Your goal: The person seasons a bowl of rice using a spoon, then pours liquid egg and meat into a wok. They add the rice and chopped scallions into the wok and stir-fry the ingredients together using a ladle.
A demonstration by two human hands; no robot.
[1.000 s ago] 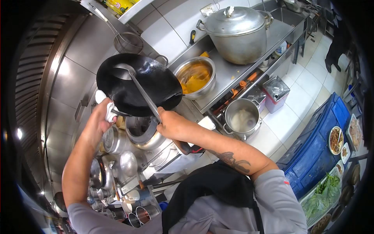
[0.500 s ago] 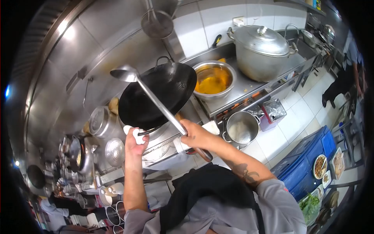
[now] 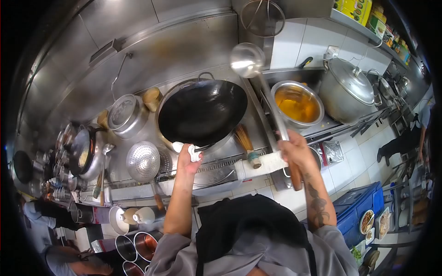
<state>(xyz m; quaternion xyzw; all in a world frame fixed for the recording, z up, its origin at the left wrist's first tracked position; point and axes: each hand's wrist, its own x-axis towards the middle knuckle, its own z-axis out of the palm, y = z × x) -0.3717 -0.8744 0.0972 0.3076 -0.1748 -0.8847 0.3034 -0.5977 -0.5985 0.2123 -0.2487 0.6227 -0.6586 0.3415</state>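
Note:
My left hand (image 3: 188, 158) is closed on the near handle of a black wok (image 3: 202, 110), with a white cloth (image 3: 185, 151) wrapped between hand and handle. The wok sits on the stove, tilted a little, its inside dark and shiny. In my right hand (image 3: 297, 149) is a long steel ladle (image 3: 271, 101) with a wooden handle end. Its bowl points up and away, right of the wok. Beyond that hand stands a steel bowl of orange-yellow liquid (image 3: 297, 108), apart from the ladle.
A large lidded pot (image 3: 347, 89) stands at the back right. A bamboo brush (image 3: 247, 145) lies right of the wok. On the left are a perforated skimmer (image 3: 143, 161) and a lidded steel pot (image 3: 124, 116). A blue bin (image 3: 354, 202) holds food dishes at right. Other people stand at both sides.
The ladle has swung from above the wok to the right, with my right hand. The wok has come down from a steep tilt to lie flatter on the stove. The view has shifted left.

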